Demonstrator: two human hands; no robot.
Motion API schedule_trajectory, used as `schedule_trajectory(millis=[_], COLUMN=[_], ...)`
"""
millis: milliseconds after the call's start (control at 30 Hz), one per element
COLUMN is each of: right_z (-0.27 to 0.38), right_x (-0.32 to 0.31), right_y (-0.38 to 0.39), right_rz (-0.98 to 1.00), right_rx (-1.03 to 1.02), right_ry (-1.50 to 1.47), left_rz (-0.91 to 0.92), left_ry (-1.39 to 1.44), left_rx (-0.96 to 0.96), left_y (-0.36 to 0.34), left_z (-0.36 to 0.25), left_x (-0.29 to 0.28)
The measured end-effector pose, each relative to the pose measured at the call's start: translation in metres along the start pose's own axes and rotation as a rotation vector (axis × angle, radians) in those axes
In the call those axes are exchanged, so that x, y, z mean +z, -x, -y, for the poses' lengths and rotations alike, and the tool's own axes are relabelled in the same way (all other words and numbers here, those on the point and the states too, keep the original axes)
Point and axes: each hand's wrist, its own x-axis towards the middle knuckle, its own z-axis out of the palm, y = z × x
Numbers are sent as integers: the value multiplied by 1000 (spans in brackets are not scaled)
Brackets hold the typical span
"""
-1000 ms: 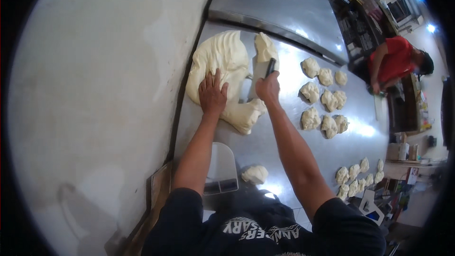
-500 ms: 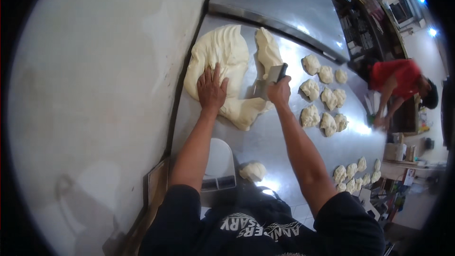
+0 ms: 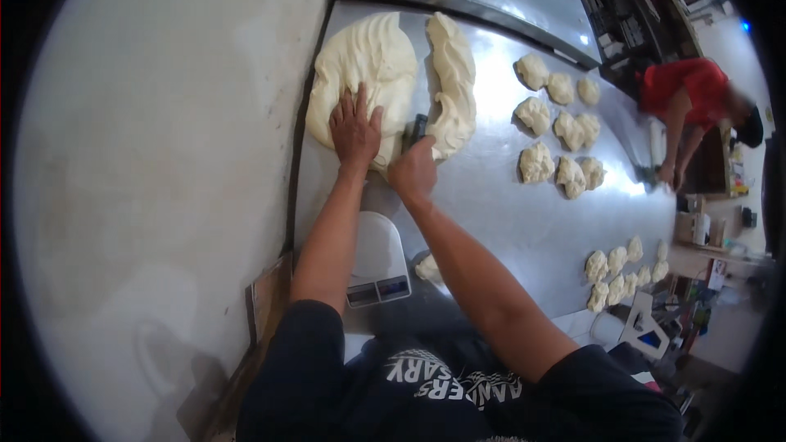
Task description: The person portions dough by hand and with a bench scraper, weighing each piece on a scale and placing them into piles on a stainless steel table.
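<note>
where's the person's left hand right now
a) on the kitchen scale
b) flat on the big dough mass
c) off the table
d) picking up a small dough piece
b: the left hand lies spread, palm down, on the big dough mass, while the right hand grips a scraper beside it.

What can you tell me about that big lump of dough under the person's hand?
The big dough is pale cream, soft-looking and smooth, with faint creases across its top. It lies flat on the steel table, at its far left beside the grey wall. The left hand presses flat on its near edge. A long strip of dough lies just right of it, and the right hand holds a dark tool between them.
</note>
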Motion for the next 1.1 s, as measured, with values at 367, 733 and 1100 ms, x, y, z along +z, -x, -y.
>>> schedule_trajectory(millis=[367,733,1100], right_z=[-17,-95,-51], right_x=[-27,-130,-174], right_y=[-23,-42,-279], right_rz=[74,227,259], right_rx=[-17,102,-238], right_ry=[59,-487,-174], left_rz=[47,-47,254], left_ry=[52,-134,241], left_rx=[49,13,-156], left_y=[7,33,138], left_z=[15,-15,-153], left_x=[-2,-19,-5])
